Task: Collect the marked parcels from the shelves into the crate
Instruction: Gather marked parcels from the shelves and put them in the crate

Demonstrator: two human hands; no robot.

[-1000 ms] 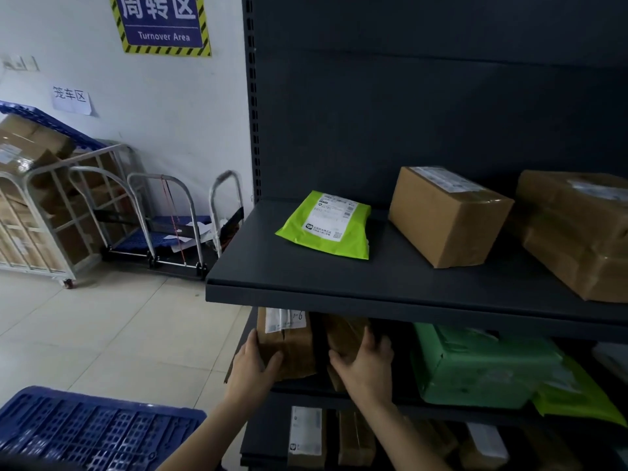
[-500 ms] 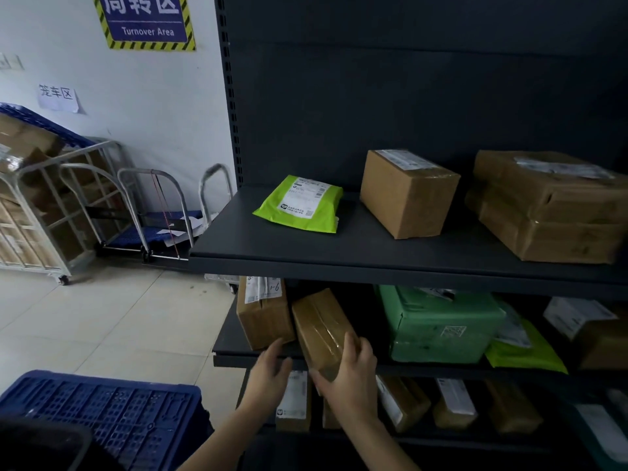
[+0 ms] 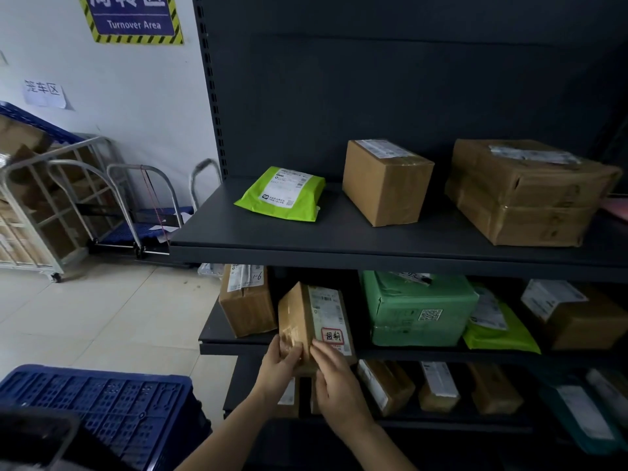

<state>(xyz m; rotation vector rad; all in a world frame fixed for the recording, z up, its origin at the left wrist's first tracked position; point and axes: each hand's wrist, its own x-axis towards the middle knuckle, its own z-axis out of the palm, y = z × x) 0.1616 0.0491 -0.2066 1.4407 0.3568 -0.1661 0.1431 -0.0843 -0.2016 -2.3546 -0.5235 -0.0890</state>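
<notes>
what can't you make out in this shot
Head view:
- held box: lower end covered by left hand and right hand; label's fine print too small.
- crate: near part hidden by dark blurred object.
- pink thing: cut off by right edge.
- bottom-shelf parcels: labels dark, blurred.

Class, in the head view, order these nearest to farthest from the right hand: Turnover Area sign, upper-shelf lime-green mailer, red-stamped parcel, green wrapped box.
1. Red-stamped parcel: right hand grips it.
2. Green wrapped box: beside it, rightward.
3. Upper-shelf lime-green mailer: higher, leftward.
4. Turnover Area sign: far wall.
</notes>
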